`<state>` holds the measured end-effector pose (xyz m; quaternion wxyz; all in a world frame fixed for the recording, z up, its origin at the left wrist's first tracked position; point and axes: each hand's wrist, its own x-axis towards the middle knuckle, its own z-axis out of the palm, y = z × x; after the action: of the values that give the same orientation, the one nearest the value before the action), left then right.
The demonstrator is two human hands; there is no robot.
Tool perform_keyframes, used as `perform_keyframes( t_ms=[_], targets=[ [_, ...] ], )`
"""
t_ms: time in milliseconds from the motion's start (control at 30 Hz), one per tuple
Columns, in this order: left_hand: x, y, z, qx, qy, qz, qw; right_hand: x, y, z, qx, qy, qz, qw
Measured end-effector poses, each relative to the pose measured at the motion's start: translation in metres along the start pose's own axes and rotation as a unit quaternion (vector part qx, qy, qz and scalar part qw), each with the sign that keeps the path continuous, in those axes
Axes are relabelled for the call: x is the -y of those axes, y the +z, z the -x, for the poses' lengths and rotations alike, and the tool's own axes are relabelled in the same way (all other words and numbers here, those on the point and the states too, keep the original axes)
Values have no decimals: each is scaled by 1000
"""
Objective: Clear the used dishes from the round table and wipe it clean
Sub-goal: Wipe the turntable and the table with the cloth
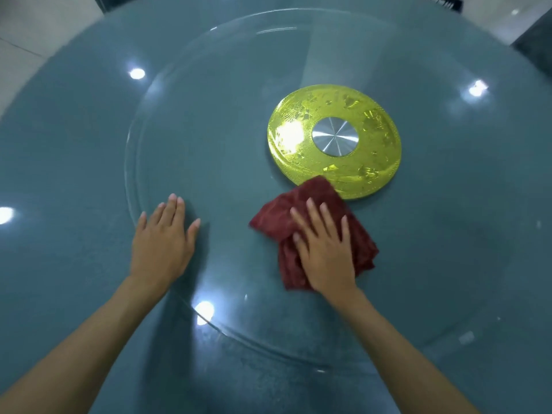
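Note:
A round grey-blue table [59, 150] fills the view, and a clear glass turntable [209, 121] lies on it. Under the glass sits a gold disc with a silver hub [334, 144]. My right hand [324, 249] presses flat, fingers straight, on a crumpled dark red cloth [298, 204] just in front of the gold disc. My left hand [162, 239] rests flat on the glass near its left rim, fingers spread. No dishes are in view.
Ceiling lights reflect as bright spots on the table. White floor tiles [35, 28] show past the far left edge. A dark object [534, 46] stands beyond the far right edge.

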<state>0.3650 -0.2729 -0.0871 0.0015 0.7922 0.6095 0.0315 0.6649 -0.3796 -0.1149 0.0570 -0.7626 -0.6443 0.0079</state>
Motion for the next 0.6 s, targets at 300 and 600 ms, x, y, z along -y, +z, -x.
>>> perform_keyframes(
  t_ms=[300, 600],
  targets=[
    [-31, -41, 51, 7, 55, 39, 998, -46, 0, -128, 0, 110, -40, 993],
    [0, -51, -31, 12, 45, 212, 976, 86, -6, 68, 74, -216, -43, 973]
  ],
)
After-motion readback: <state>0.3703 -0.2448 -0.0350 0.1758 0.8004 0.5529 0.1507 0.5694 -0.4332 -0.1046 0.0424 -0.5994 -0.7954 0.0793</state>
